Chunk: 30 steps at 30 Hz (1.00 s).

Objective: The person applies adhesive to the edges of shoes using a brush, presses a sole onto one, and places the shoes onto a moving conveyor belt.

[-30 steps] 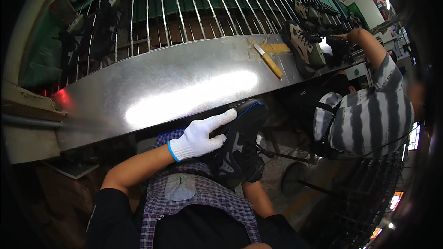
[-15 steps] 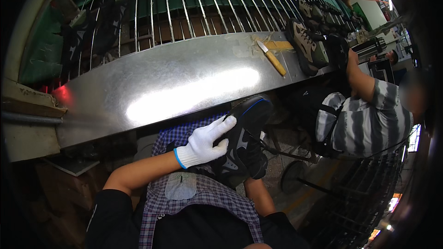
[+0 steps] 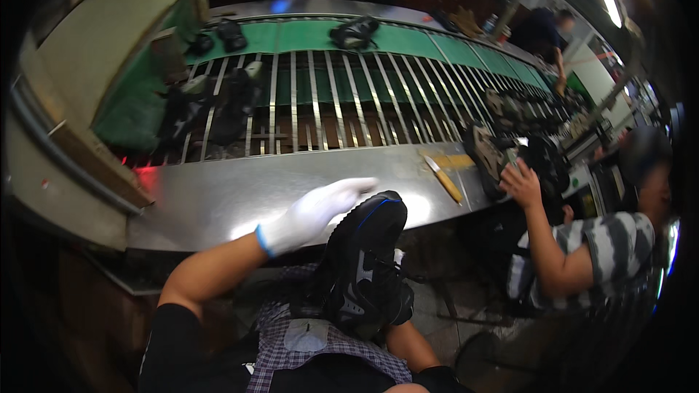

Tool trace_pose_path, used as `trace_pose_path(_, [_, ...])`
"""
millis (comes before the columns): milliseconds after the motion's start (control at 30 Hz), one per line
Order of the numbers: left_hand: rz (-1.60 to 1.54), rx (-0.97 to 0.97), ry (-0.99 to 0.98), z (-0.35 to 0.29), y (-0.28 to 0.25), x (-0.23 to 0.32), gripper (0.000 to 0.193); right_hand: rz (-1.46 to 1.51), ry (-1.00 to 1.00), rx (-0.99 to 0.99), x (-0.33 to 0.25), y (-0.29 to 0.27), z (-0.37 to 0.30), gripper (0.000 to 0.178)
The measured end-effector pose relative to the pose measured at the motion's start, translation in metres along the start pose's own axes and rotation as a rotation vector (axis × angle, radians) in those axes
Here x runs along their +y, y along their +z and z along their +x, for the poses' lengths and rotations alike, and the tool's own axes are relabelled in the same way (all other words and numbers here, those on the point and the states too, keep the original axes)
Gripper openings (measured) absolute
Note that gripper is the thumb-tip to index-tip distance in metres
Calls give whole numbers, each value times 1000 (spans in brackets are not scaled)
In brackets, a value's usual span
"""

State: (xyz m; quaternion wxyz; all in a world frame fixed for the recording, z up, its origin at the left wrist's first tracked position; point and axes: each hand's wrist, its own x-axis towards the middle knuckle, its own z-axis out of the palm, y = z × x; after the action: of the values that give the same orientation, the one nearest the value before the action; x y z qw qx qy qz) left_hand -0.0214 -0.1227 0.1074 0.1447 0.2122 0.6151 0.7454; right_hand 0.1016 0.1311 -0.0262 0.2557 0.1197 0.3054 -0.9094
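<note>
A black sneaker (image 3: 362,269) with grey side patches and a blue line round its toe stands tilted, toe up, over my lap. My left hand (image 3: 317,209), in a white knit glove with a blue cuff, is by the toe with its fingers stretched out. Nothing is in it; whether a fingertip touches the toe I cannot tell. My bare right forearm (image 3: 411,344) runs up behind the sneaker's heel. The right hand itself is hidden there, and the sneaker appears held up on it.
A metal bench (image 3: 211,185) lies ahead, with a yellow-handled knife (image 3: 444,180) on it. Beyond it, a rack of metal bars (image 3: 328,98) carries dark shoes. At right, a person in a striped shirt (image 3: 619,247) reaches to a tan sneaker (image 3: 486,153). Gloved people work across.
My view has tilted up, showing the far bench. My left hand has come off the sneaker's side, and its fingers have straightened. The neighbour's hand has come up beside the tan sneaker.
</note>
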Motion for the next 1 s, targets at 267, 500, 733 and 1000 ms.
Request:
trace_pose_path(267, [-191, -193, -290, 15, -8, 39, 53, -52, 101, -92, 11, 33, 27, 83])
trace_pose_path(500, [96, -163, -159, -19, 11, 43, 70, 22, 80, -49, 5, 27, -6, 81])
trace_pose_path(733, [71, 53, 159, -72, 24, -34, 93, 89, 89, -87, -4, 45, 3, 79])
trace_pose_path(1000, [145, 563, 99, -59, -61, -79, 42, -1683, -410, -382, -58, 152, -52, 68])
